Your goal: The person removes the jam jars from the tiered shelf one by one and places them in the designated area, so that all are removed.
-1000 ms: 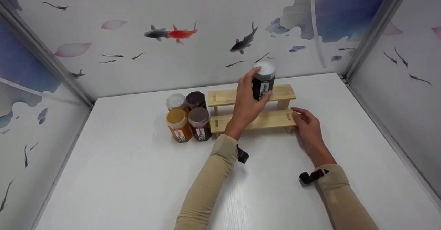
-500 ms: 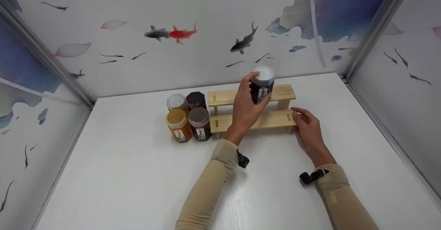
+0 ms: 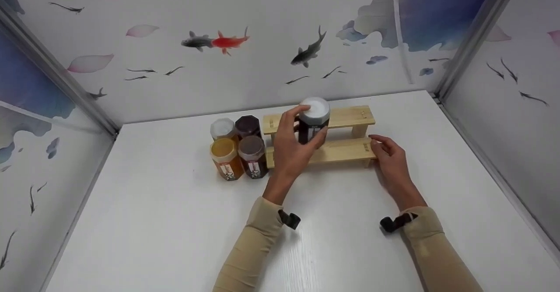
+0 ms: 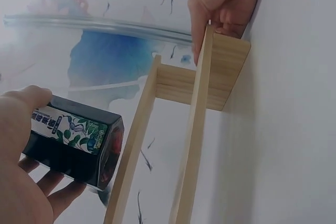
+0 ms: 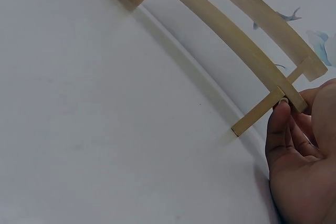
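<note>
Koi, petals and blue washes covered the walls around the white table (image 3: 166, 222) where we worked. Our left hand (image 3: 291, 149) gripped a dark jar (image 3: 312, 128) with a pale lid, fingers and thumb curled round its body, and held it upright in front of the two-step wooden rack (image 3: 345, 149), about over the middle of the lower step. The left wrist view showed the jar (image 4: 73, 140) with its flowered label in our left hand (image 4: 23, 182), just beside the edge of a step of the rack (image 4: 199, 103); we could not tell whether it touched the wood. Our right hand (image 3: 391, 160) rested at the rack's right end, fingers loosely bent with their tips against the lower step; in the right wrist view a fingertip (image 5: 282, 103) of that hand (image 5: 304, 161) pressed the step's corner. Left of the rack stood four more jars in a tight square: amber (image 3: 226, 158), brown (image 3: 252, 156), white-lidded (image 3: 223, 128) and dark-lidded (image 3: 248, 125).
</note>
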The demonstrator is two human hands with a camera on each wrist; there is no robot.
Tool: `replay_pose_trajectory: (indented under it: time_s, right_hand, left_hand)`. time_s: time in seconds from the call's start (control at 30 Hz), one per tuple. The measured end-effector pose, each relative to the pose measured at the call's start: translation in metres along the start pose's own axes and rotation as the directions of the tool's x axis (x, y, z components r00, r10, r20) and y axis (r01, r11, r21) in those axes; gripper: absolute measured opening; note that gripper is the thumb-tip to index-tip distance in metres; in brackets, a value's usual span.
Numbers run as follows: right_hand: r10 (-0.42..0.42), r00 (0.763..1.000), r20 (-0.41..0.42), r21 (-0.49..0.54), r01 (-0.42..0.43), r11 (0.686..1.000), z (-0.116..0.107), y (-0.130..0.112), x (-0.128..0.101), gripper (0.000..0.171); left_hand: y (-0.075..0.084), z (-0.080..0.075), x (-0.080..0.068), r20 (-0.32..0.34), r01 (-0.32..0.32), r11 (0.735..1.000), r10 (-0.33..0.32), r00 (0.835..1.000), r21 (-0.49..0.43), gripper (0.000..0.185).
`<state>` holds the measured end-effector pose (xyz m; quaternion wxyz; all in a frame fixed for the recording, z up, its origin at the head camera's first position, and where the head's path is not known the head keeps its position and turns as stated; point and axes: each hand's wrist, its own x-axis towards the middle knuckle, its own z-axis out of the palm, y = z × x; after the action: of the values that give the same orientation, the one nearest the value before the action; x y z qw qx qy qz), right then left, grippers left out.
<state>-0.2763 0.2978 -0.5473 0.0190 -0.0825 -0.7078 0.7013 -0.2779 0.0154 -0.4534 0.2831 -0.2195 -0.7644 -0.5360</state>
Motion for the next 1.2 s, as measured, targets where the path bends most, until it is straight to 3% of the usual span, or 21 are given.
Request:
replay_pose_trajectory:
  time_s: [0.23,0.47,0.73,1.03,1.2]
  right_hand:
    - [-0.009,1.000,-0.018,0.073,0.010,0.997,0.002,0.001,0.002,0.054]
    - [0.006,1.000,-0.018,0.048,-0.005,0.999,0.002,0.001,0.003,0.053]
    - [0.006,1.000,0.002,0.092,-0.006,0.996,0.003,0.001,0.002,0.055]
    - [0.004,1.000,-0.006,0.037,-0.004,0.999,0.001,0.001,0.002,0.055]
    - [-0.011,1.000,-0.013,0.026,0.012,1.000,0.001,0.001,0.001,0.055]
  left_hand:
    - [-0.007,-0.039,-0.007,-0.070,-0.038,0.997,0.033,0.997,-0.061,0.059]
    - [-0.018,-0.081,-0.012,-0.127,-0.009,1.000,0.005,0.992,-0.027,0.059]
    - [-0.023,-0.126,-0.010,-0.199,-0.033,0.999,0.035,0.979,0.015,0.059]
    - [-0.026,-0.168,-0.015,-0.283,0.030,0.995,0.000,0.959,0.100,0.060]
    - [-0.013,-0.187,-0.019,-0.323,0.061,0.991,-0.019,0.946,0.122,0.057]
